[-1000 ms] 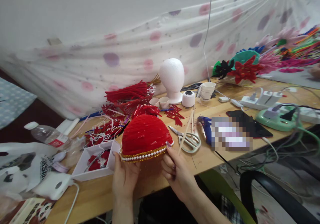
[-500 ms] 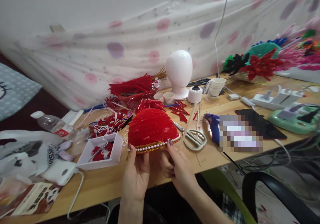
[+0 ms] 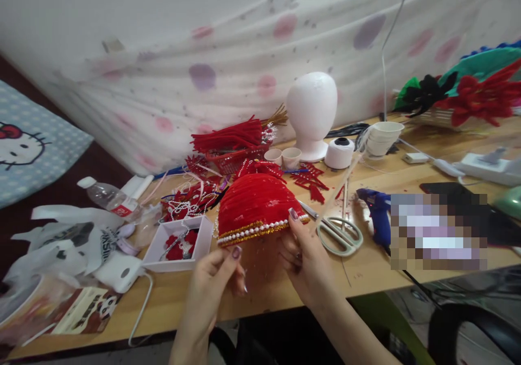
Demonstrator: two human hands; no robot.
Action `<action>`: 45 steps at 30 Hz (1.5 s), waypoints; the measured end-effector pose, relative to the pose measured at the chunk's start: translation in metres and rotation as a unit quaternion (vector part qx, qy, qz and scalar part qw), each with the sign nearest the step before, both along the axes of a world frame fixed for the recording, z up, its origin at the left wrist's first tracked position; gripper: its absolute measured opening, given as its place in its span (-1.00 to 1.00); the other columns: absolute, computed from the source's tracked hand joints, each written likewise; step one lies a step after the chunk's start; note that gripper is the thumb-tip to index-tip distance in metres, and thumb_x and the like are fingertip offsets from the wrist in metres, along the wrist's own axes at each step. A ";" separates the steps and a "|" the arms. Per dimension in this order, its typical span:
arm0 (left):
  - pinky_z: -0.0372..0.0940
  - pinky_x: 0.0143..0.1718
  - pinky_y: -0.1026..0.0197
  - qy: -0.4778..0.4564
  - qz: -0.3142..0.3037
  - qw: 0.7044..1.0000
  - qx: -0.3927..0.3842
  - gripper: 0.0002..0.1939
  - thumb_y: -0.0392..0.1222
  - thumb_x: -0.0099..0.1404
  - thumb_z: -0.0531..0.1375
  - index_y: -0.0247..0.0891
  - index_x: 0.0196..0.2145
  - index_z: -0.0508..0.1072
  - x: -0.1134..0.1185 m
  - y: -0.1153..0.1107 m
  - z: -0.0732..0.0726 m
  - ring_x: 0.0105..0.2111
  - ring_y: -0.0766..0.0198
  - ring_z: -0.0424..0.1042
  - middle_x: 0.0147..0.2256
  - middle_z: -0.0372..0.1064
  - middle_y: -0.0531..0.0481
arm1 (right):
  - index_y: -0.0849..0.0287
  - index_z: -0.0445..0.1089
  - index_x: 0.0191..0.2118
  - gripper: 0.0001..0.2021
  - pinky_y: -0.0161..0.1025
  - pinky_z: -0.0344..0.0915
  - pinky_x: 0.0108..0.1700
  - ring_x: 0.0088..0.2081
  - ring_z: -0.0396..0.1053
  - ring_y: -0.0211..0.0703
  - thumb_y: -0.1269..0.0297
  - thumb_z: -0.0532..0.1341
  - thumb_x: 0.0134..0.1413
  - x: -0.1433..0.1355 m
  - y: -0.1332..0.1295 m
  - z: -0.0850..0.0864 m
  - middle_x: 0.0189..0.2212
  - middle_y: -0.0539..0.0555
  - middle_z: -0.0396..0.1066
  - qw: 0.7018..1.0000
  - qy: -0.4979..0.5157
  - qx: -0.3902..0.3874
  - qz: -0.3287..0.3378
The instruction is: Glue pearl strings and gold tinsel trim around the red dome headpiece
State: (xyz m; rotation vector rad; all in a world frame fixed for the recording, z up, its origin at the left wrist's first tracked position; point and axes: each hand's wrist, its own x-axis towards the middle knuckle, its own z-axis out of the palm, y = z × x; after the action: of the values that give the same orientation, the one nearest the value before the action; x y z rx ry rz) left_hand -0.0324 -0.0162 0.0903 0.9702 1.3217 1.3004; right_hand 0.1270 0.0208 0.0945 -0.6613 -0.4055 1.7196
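A domed red velvety cap [image 3: 260, 202] is held over the table, its lower rim trimmed with gold tinsel and a row of white beads. My right hand [image 3: 305, 256] grips the rim's right side, thumb on the outside and fingers curled beneath. Just below the rim's left part is my left hand [image 3: 215, 278], its fingers curled in and the thumb pressed toward the index finger. Whatever that pinch may hold is too small to make out. Scissors with pale handles [image 3: 341, 236] lie right of the cap, beside a blue glue gun [image 3: 376, 218].
A white foam head [image 3: 311, 115] stands behind the cap, with a thread spool [image 3: 339, 154] and paper cups [image 3: 382, 139] to its right. Leftward are a white box [image 3: 148, 251] of red pieces, bead strings [image 3: 191, 202], a plastic bottle [image 3: 108, 196] and bags. Red stems fill a basket [image 3: 228, 161].
My left hand has come off the cap's left rim and moved slightly down, its fingers now curled. My right hand still holds the cap. The camera view has shifted left.
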 end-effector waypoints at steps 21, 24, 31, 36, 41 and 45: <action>0.17 0.22 0.15 0.328 -0.054 0.900 0.282 -0.83 -0.07 0.44 0.19 -0.03 -0.26 0.58 -0.007 0.036 0.041 0.18 0.22 0.30 0.08 0.35 0.04 | 0.09 0.01 -0.68 -0.35 -0.40 -0.28 -0.67 -0.70 -0.23 -0.50 -0.17 0.45 -0.15 0.000 0.008 0.003 -0.75 -0.24 -0.11 0.991 -0.101 0.066 0.055; 0.14 0.24 0.10 0.324 -0.076 0.903 0.270 -0.81 -0.02 0.42 0.20 -0.07 -0.29 0.58 -0.006 0.048 0.048 0.19 0.17 0.29 0.07 0.37 0.00 | 0.09 0.01 -0.68 -0.36 -0.40 -0.28 -0.67 -0.69 -0.24 -0.49 -0.13 0.46 -0.14 0.005 0.013 0.007 -0.75 -0.24 -0.10 0.991 -0.094 0.072 0.054; 0.13 0.23 0.14 0.270 -0.113 0.927 0.232 -0.76 -0.01 0.45 0.16 -0.05 -0.27 0.60 -0.009 0.074 0.054 0.22 0.19 0.27 0.08 0.36 0.01 | 0.13 0.14 -0.60 -0.42 -0.45 -0.29 -0.67 -0.69 -0.28 -0.51 -0.20 0.43 -0.12 0.012 0.018 0.014 -0.73 -0.25 -0.09 0.990 -0.063 0.064 0.107; 0.08 0.26 0.16 0.259 -0.105 0.930 0.240 -0.78 -0.05 0.46 0.15 -0.07 -0.25 0.59 -0.008 0.083 0.051 0.23 0.22 0.26 0.09 0.36 0.00 | 0.13 0.37 -0.35 -0.49 -0.46 -0.14 -0.74 -0.74 -0.15 -0.46 -0.28 0.33 -0.06 0.048 0.004 -0.009 -0.70 -0.23 0.05 0.990 -0.140 0.028 0.020; 0.06 0.29 0.06 0.258 -0.144 0.921 0.254 -0.86 -0.05 0.39 0.24 -0.11 -0.20 0.54 -0.007 0.081 0.054 0.27 0.13 0.22 0.13 0.33 -0.07 | 0.15 0.37 -0.15 -0.57 -0.34 0.10 -0.67 -0.72 0.17 -0.29 -0.16 0.17 0.21 0.075 0.002 -0.042 -0.68 -0.11 0.31 0.896 -0.423 0.062 -0.118; 0.03 0.32 -0.02 0.291 -0.166 0.904 0.266 -0.76 -0.10 0.28 0.35 -0.11 -0.10 0.49 -0.009 0.079 0.056 0.28 0.07 0.20 0.17 0.29 -0.10 | 0.21 0.25 0.16 -0.51 -0.22 0.24 -0.54 -0.62 0.36 -0.11 -0.06 0.02 0.33 0.080 0.006 -0.051 -0.60 -0.04 0.43 0.817 -0.565 0.092 -0.075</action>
State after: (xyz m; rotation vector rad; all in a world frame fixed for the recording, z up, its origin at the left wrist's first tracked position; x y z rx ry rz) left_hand -0.0412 0.0630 0.1463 1.9966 1.1557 1.1595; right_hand 0.2072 0.0268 0.0430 -1.4925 -1.2796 0.9396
